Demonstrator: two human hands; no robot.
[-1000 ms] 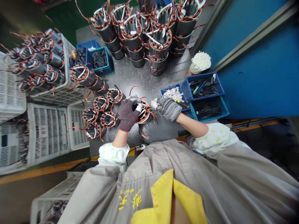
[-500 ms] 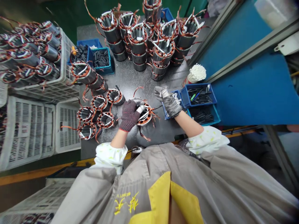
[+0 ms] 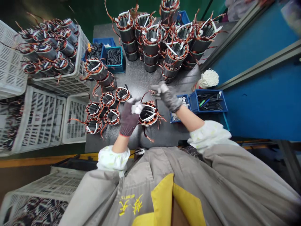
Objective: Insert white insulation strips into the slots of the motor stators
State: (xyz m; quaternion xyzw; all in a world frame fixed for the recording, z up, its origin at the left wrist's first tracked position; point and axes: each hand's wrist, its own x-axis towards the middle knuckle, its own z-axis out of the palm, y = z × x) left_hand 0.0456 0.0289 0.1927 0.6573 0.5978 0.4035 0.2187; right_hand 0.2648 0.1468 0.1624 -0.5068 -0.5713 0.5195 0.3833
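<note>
grey tabletop (image 3: 138, 78), stator (image 3: 149, 118) near front edge

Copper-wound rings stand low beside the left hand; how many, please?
6: one ring right of the left hand; leftward, two back rings, two middle rings, one front ring; more may be hidden.

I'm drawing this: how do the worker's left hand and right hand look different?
The left hand wears a dark purplish glove; the right hand wears a grey glove. The left hand is at the left side of the copper-wound ring; the right hand is toward its upper right in the picture. Both have white sleeves with greenish marks.
</note>
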